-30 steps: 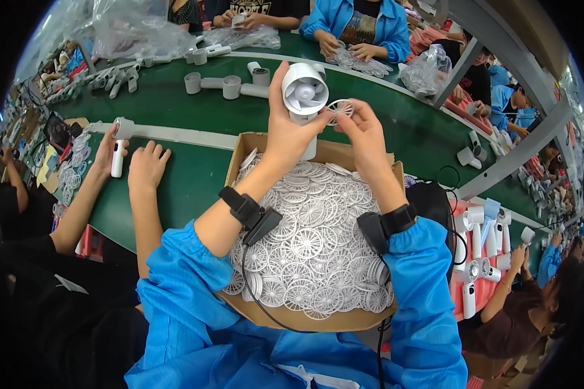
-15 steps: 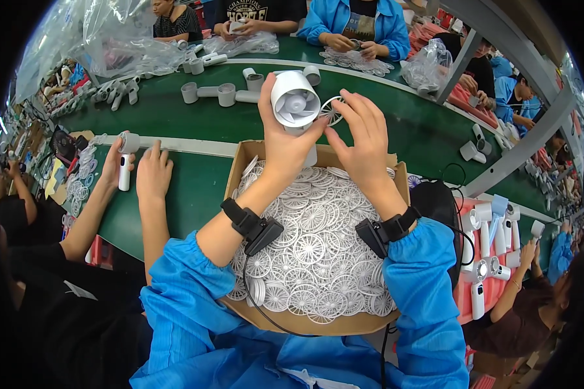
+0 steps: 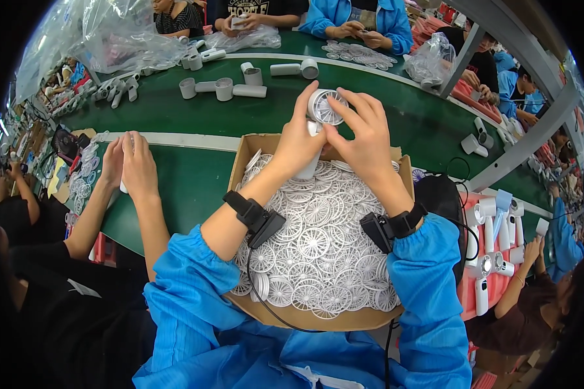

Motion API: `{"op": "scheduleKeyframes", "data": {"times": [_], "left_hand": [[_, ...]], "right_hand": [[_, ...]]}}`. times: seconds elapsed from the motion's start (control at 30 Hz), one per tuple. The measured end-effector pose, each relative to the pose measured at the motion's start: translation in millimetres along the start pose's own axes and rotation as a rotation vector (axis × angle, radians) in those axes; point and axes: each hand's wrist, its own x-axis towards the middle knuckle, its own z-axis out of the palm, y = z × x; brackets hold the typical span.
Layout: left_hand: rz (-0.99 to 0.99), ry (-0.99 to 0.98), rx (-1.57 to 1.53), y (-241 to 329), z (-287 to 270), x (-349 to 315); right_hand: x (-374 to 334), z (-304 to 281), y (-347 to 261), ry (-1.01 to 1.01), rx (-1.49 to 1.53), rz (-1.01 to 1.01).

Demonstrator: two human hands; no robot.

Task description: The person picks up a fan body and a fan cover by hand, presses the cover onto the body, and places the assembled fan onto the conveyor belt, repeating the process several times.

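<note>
- L hand (image 3: pixel 300 139) wrapped round the white handheld fan (image 3: pixel 318 123), gripping its handle & head, held above far edge of cardboard box (image 3: pixel 253 146).
- R hand (image 3: pixel 363 133) fingers closed on fan's round head, pressing the white grille (image 3: pixel 324 107) on its face.
- Box full of white round grilles (image 3: pixel 318 253), sits on green table (image 3: pixel 194 181).
- Co-worker's hands (image 3: pixel 130 162) at L on table.

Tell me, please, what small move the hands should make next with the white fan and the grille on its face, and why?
Probably press the round grille in evenly. The left hand grips the white fan body above the box of grilles, while the right hand has fingertips on the grille's rim; whether it is fully seated cannot be told.
</note>
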Motion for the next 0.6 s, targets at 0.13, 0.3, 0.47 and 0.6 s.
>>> {"op": "scheduleKeyframes", "data": {"times": [0.13, 0.3, 0.47, 0.6], "left_hand": [[0.026, -0.001, 0.063, 1.1, 2.0, -1.6], [0.026, -0.001, 0.079, 0.3, 2.0, -1.1], [0.032, 0.0, 0.104, -0.1, 2.6, -1.9], [-0.059, -0.05, -0.003, 2.6, 0.9, -3.3]], "right_hand": [[0.8, -3.0, -1.4, -0.011, -0.041, -0.027], [-0.3, -2.3, 0.5, -0.01, -0.062, -0.037], [0.1, -3.4, -0.1, -0.01, -0.071, -0.049], [0.7, -5.5, 2.9, -0.057, -0.073, -0.054]]}}
